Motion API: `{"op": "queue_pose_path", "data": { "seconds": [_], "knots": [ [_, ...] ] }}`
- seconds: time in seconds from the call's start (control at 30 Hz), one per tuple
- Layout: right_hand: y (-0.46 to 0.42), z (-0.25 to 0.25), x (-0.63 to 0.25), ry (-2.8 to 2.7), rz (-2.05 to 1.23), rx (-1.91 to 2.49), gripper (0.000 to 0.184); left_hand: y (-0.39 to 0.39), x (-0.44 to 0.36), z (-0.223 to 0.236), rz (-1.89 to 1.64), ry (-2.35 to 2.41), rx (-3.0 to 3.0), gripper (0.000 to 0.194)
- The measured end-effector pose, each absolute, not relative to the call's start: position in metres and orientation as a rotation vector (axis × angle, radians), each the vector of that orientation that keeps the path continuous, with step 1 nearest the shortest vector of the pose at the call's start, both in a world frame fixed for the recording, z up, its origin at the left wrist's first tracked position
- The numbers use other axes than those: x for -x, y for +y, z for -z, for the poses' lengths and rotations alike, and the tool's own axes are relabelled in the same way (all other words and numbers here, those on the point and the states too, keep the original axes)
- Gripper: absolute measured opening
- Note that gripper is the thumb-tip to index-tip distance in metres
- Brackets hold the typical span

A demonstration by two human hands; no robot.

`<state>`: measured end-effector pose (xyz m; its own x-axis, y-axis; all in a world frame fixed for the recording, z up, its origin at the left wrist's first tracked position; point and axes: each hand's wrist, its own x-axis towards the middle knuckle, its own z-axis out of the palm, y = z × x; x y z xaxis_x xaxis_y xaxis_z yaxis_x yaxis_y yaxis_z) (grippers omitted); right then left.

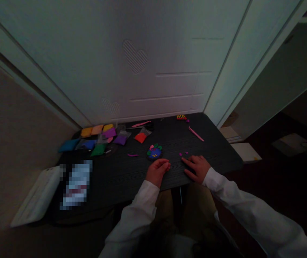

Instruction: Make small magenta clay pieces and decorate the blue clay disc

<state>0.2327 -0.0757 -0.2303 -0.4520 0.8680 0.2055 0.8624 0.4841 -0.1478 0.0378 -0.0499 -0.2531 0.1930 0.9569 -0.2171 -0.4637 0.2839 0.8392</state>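
Note:
My left hand (158, 171) is closed in a pinch just in front of a round clay piece. What its fingertips hold, if anything, I cannot make out. That clay piece (155, 153) is blue, with green and pink blobs round its edge and small yellow bits on top. My right hand (197, 168) rests low over the table with fingers apart, the index fingertip close to a small purple clay bit (180, 154). A second purple bit (187, 153) lies just beyond. Left of the round piece is a thin purple clay strip (133, 155).
Several bags of coloured clay, including a green one (98, 149) and a red one (141, 137), lie at the back left of the dark table (110, 182). A pink tool (195, 133) lies back right. A blurred packet (76, 184) is at left. A white panel (166, 53) stands behind.

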Motion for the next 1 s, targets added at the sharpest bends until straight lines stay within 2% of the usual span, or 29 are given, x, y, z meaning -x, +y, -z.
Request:
{"op": "queue_pose_path", "data": {
  "seconds": [1.0],
  "knots": [
    [-0.0726,0.2369,-0.2352,-2.456,0.001,1.458,0.046,-0.0502,-0.0376,0.2541,-1.136,0.836,-0.710,0.014]
  ]
}}
